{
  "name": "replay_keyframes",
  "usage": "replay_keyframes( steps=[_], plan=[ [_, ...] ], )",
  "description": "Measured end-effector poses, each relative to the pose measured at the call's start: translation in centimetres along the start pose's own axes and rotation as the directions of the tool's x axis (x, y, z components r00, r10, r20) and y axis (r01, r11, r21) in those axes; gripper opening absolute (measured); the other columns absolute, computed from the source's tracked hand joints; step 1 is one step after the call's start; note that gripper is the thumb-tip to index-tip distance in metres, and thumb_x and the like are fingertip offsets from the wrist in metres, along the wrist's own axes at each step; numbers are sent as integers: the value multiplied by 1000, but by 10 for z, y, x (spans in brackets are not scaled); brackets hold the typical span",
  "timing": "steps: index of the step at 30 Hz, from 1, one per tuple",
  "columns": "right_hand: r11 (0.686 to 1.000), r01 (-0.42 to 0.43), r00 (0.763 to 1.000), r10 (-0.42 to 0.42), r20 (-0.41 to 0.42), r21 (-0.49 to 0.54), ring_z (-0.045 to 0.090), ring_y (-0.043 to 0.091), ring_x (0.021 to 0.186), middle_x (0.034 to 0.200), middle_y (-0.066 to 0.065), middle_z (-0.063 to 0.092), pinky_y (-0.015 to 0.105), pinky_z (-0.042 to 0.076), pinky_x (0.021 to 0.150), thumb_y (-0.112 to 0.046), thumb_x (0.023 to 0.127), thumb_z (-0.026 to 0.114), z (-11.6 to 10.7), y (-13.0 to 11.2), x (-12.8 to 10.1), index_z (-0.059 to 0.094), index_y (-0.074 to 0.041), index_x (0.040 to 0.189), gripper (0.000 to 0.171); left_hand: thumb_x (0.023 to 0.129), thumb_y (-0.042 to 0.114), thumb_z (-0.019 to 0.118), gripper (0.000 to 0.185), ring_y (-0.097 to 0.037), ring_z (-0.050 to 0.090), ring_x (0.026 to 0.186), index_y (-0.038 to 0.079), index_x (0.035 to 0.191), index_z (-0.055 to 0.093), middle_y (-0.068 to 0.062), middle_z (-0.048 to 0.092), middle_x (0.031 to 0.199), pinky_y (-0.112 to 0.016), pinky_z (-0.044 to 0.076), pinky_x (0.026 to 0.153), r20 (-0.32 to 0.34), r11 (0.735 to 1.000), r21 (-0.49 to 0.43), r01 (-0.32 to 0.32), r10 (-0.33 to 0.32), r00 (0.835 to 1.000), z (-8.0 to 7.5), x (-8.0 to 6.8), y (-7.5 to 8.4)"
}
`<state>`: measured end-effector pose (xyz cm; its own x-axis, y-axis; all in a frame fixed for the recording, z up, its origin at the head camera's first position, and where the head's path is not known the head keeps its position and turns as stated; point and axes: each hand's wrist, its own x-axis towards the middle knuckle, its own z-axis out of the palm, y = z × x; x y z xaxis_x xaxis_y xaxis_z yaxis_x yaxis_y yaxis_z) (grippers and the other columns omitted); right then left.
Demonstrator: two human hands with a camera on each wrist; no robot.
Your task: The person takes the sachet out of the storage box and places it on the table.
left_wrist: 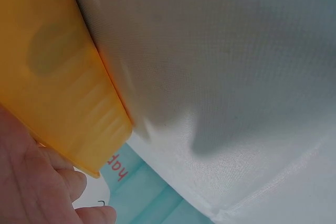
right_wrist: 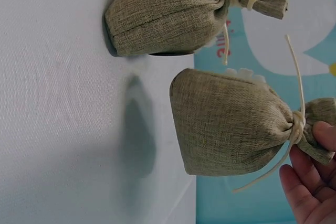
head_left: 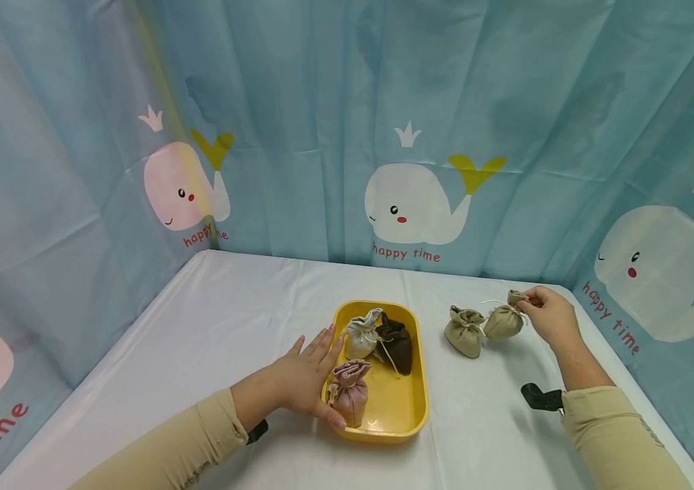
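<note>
1. Right hand [head_left: 550, 314]: fingertips pinch the tied neck of an olive drawstring pouch [head_left: 503, 321], which hangs leftward from the fingers, long axis running toward the tray.
2. Second olive pouch [head_left: 465, 331]: on the white tablecloth [head_left: 230, 320], just beside the held one.
3. Left hand [head_left: 304, 378]: fingers straight, resting against the yellow tray [head_left: 411, 408] rim.
4. Tray contents: cream [head_left: 362, 335], brown [head_left: 397, 344] and pink [head_left: 349, 393] pouches.

White-clothed table [head_left: 212, 320]; blue whale curtain [head_left: 322, 102] (reads "happy time").
</note>
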<state>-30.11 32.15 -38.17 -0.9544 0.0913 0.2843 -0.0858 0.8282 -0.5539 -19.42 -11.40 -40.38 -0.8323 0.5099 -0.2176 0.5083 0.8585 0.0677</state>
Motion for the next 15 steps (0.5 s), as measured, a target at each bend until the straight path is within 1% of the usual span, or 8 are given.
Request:
replay_keyframes(
  steps=[8, 12, 15],
  plan=[
    [1000, 14, 999, -14, 31, 11, 54, 26, 76, 86, 17, 62, 30, 40, 55, -13, 90, 58, 5, -2, 0, 61, 1, 94, 15, 54, 89, 44, 131, -27, -6, 139, 9, 148, 2, -14, -11, 152, -54, 9, 107, 2, 1000, 6, -5, 5, 1000, -1, 0, 0],
    [1000, 10, 998, -11, 64, 12, 53, 25, 75, 86, 17, 62, 30, 40, 56, -13, 89, 58, 9, 1, -1, 61, 0, 93, 14, 54, 90, 43, 131, -26, -7, 139, 9, 148, 1, -14, -12, 152, -54, 8, 108, 5, 1000, 11, -4, 4, 1000, -1, 0, 0],
    [1000, -9, 995, 7, 99, 20, 54, 25, 76, 89, 17, 62, 30, 41, 56, -15, 90, 58, 12, 5, 0, 61, -1, 94, 15, 53, 90, 43, 131, -25, -8, 139, 10, 148, 0, -13, -13, 152, -54, 8, 108, 8, 1000, 13, 0, 0, 1000, 0, 0, 0]
  ],
)
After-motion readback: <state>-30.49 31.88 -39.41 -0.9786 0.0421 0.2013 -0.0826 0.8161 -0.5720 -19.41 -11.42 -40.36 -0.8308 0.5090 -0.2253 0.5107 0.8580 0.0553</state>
